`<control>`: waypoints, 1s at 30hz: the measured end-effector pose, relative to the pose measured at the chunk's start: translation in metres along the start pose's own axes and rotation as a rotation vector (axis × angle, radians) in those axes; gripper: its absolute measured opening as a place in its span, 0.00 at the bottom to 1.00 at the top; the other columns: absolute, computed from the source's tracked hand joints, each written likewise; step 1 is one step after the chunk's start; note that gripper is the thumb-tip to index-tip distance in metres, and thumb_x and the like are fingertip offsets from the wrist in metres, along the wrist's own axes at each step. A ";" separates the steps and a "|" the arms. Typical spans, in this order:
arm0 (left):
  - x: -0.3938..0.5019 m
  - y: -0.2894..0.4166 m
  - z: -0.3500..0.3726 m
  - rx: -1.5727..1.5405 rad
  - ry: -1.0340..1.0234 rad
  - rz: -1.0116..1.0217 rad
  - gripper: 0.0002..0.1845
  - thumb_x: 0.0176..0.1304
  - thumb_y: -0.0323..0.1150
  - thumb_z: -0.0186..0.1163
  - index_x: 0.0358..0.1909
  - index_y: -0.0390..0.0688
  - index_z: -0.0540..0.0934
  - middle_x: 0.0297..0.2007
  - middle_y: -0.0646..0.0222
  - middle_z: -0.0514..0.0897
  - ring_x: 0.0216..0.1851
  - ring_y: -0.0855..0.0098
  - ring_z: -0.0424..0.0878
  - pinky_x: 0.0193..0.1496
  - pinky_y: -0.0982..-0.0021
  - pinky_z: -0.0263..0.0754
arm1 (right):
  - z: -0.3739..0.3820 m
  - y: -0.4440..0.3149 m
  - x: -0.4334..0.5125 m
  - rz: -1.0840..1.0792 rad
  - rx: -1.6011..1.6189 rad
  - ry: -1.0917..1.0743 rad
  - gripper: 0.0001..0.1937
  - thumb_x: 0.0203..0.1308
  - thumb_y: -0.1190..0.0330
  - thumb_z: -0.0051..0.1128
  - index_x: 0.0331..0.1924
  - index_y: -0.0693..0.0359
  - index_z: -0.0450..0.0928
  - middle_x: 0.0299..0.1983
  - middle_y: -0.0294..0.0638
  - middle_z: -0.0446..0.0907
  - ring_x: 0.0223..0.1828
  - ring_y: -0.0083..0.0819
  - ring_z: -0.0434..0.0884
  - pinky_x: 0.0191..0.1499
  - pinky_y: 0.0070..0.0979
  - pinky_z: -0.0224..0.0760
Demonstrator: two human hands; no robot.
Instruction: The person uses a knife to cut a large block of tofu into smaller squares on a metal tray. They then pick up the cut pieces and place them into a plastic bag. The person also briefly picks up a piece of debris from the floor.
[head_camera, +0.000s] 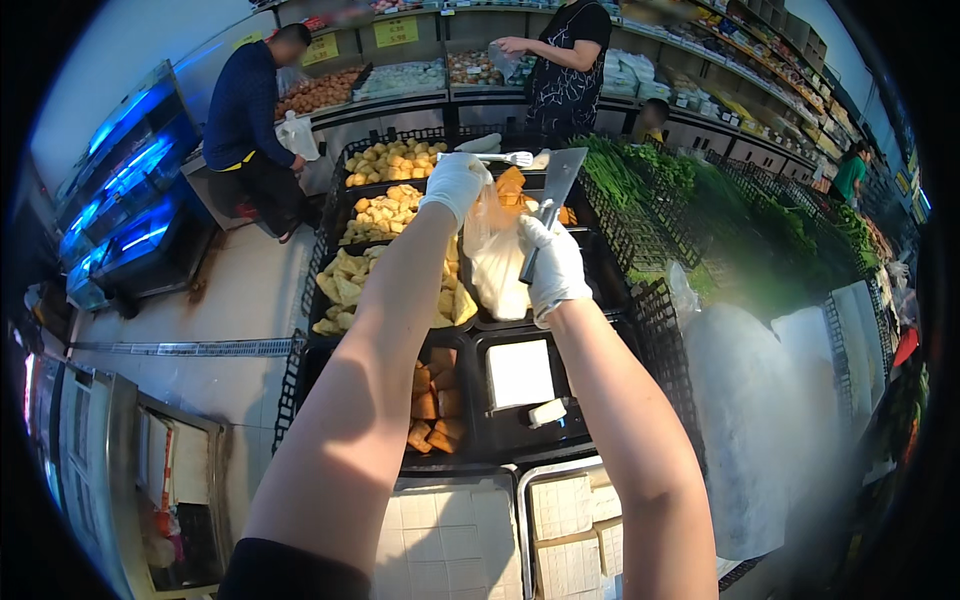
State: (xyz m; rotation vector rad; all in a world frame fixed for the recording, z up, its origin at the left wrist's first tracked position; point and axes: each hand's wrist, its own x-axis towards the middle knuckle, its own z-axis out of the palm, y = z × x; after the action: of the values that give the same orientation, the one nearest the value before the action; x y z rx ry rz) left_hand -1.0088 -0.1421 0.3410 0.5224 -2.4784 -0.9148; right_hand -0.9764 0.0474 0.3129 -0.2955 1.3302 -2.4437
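Both of my hands wear white gloves over trays of tofu products. My left hand [455, 186] is closed around tongs [506, 158], whose metal tips point right, and a clear plastic bag [487, 217] hangs beside its fingers. My right hand [553, 259] grips the dark handle of a wide metal scraper or cleaver [564, 176], blade raised. Between the hands, pale food [501, 274] shows in or under the bag. Nearer me, a white tofu block [520, 373] and a small piece [547, 412] lie in a black tray [491, 442]. Orange-brown tofu [511, 186] sits beyond the bag.
Fried tofu puffs [395, 159] and yellow pieces [345, 281] fill trays at left; brown tofu [448, 401] lies nearer. Large tofu slabs [442, 540] are closest. Black crates with greens [619, 169] stand right. One person [244, 112] stands left, another [574, 67] across, near egg shelves [322, 90].
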 end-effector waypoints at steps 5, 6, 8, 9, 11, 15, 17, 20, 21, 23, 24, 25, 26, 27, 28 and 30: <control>-0.017 0.000 -0.067 -0.308 -0.023 0.047 0.08 0.58 0.32 0.62 0.33 0.38 0.85 0.28 0.62 0.86 0.30 0.70 0.82 0.37 0.68 0.75 | 0.025 -0.028 -0.022 0.023 0.087 -0.054 0.17 0.61 0.72 0.59 0.55 0.64 0.75 0.42 0.37 0.81 0.45 0.26 0.80 0.52 0.21 0.69; -0.017 0.006 -0.074 -0.361 -0.057 0.093 0.08 0.58 0.31 0.61 0.33 0.37 0.84 0.28 0.62 0.85 0.30 0.70 0.82 0.36 0.68 0.75 | 0.022 -0.039 -0.024 -0.029 0.033 -0.069 0.18 0.61 0.72 0.59 0.55 0.64 0.75 0.43 0.39 0.82 0.46 0.28 0.81 0.53 0.22 0.71; -0.030 0.012 -0.098 -0.536 -0.154 0.091 0.07 0.58 0.29 0.61 0.33 0.34 0.84 0.26 0.61 0.86 0.30 0.69 0.83 0.35 0.68 0.76 | 0.018 -0.051 -0.025 -0.116 0.120 -0.108 0.13 0.59 0.74 0.60 0.49 0.64 0.78 0.34 0.35 0.81 0.34 0.24 0.80 0.39 0.20 0.73; -0.035 0.011 -0.111 -0.663 -0.216 0.049 0.07 0.58 0.28 0.61 0.32 0.33 0.84 0.26 0.60 0.86 0.30 0.68 0.83 0.34 0.68 0.77 | 0.028 -0.064 -0.036 -0.049 0.142 -0.045 0.12 0.59 0.74 0.60 0.47 0.64 0.79 0.34 0.35 0.81 0.33 0.24 0.80 0.37 0.19 0.73; -0.050 0.019 -0.133 -0.458 -0.190 0.043 0.07 0.61 0.27 0.59 0.34 0.34 0.83 0.30 0.61 0.86 0.31 0.69 0.84 0.34 0.70 0.78 | 0.029 -0.082 -0.040 -0.089 0.080 -0.057 0.09 0.60 0.73 0.61 0.44 0.62 0.79 0.31 0.35 0.81 0.31 0.24 0.81 0.33 0.19 0.74; -0.103 0.026 -0.194 -0.255 -0.131 -0.045 0.08 0.65 0.30 0.57 0.34 0.36 0.83 0.26 0.71 0.80 0.26 0.80 0.76 0.30 0.77 0.69 | 0.052 -0.101 -0.059 -0.037 -0.011 -0.101 0.11 0.63 0.75 0.56 0.48 0.65 0.78 0.35 0.38 0.81 0.33 0.25 0.82 0.35 0.20 0.76; -0.135 0.022 -0.213 -0.279 -0.092 -0.166 0.08 0.63 0.30 0.58 0.33 0.36 0.83 0.27 0.72 0.80 0.25 0.79 0.75 0.31 0.77 0.68 | 0.055 -0.087 -0.067 -0.004 -0.069 -0.149 0.14 0.60 0.76 0.58 0.51 0.65 0.76 0.34 0.37 0.80 0.31 0.25 0.81 0.32 0.20 0.75; -0.171 -0.003 -0.228 -0.544 -0.041 -0.145 0.06 0.61 0.28 0.59 0.34 0.37 0.83 0.29 0.69 0.84 0.28 0.76 0.77 0.34 0.74 0.71 | 0.056 -0.076 -0.091 0.053 -0.123 -0.206 0.17 0.55 0.77 0.60 0.50 0.67 0.75 0.33 0.37 0.80 0.28 0.24 0.79 0.30 0.19 0.73; -0.181 -0.010 -0.232 -0.478 0.008 -0.134 0.06 0.60 0.28 0.60 0.35 0.39 0.83 0.29 0.69 0.84 0.28 0.76 0.79 0.33 0.75 0.72 | 0.052 -0.069 -0.097 0.094 -0.122 -0.215 0.18 0.55 0.78 0.60 0.51 0.69 0.73 0.34 0.40 0.80 0.28 0.24 0.79 0.29 0.18 0.71; -0.215 -0.003 -0.250 -0.369 -0.038 -0.330 0.05 0.57 0.29 0.62 0.34 0.40 0.84 0.29 0.68 0.84 0.27 0.75 0.80 0.32 0.75 0.73 | 0.062 -0.059 -0.127 0.165 -0.079 -0.189 0.21 0.55 0.79 0.58 0.55 0.71 0.71 0.35 0.43 0.81 0.27 0.24 0.78 0.28 0.18 0.71; -0.231 -0.007 -0.261 -0.390 -0.033 -0.341 0.05 0.56 0.28 0.63 0.33 0.40 0.85 0.29 0.68 0.85 0.27 0.75 0.81 0.31 0.76 0.74 | 0.070 -0.056 -0.139 0.180 -0.057 -0.217 0.22 0.55 0.79 0.57 0.56 0.71 0.70 0.36 0.45 0.81 0.27 0.24 0.78 0.28 0.18 0.71; -0.244 -0.014 -0.269 -0.410 -0.031 -0.357 0.05 0.55 0.28 0.64 0.32 0.39 0.85 0.28 0.67 0.85 0.27 0.75 0.81 0.31 0.76 0.74 | 0.076 -0.051 -0.150 0.200 -0.036 -0.241 0.24 0.55 0.80 0.56 0.58 0.72 0.69 0.37 0.46 0.81 0.27 0.25 0.78 0.28 0.18 0.70; -0.253 -0.029 -0.272 -0.488 0.000 -0.341 0.04 0.53 0.26 0.64 0.31 0.37 0.85 0.28 0.66 0.85 0.28 0.75 0.82 0.32 0.76 0.75 | 0.080 -0.046 -0.160 0.220 -0.015 -0.264 0.25 0.55 0.80 0.55 0.60 0.73 0.68 0.37 0.48 0.82 0.27 0.25 0.78 0.28 0.18 0.70; -0.259 -0.032 -0.277 -0.516 -0.009 -0.327 0.04 0.54 0.24 0.64 0.31 0.36 0.84 0.28 0.65 0.85 0.27 0.75 0.81 0.30 0.75 0.76 | 0.083 -0.045 -0.164 0.218 -0.048 -0.266 0.26 0.55 0.80 0.55 0.60 0.73 0.66 0.38 0.49 0.82 0.27 0.25 0.78 0.28 0.19 0.70; -0.265 -0.034 -0.278 -0.525 0.000 -0.357 0.03 0.55 0.25 0.64 0.31 0.36 0.84 0.28 0.66 0.85 0.27 0.75 0.81 0.30 0.75 0.76 | 0.084 -0.042 -0.167 0.216 -0.082 -0.267 0.27 0.55 0.81 0.54 0.61 0.74 0.65 0.38 0.49 0.82 0.27 0.25 0.78 0.28 0.19 0.70; -0.279 -0.043 -0.281 -0.563 0.016 -0.361 0.03 0.57 0.26 0.63 0.31 0.37 0.83 0.26 0.67 0.84 0.25 0.76 0.80 0.28 0.75 0.76 | 0.091 -0.034 -0.172 0.215 -0.130 -0.269 0.24 0.60 0.81 0.48 0.62 0.72 0.63 0.37 0.49 0.80 0.27 0.26 0.78 0.27 0.20 0.71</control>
State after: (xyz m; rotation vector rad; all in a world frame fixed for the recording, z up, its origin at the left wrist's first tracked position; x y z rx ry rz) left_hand -0.6217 -0.1799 0.4273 0.7743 -2.0040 -1.6635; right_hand -0.7939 0.0614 0.3876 -0.4694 1.3288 -2.0628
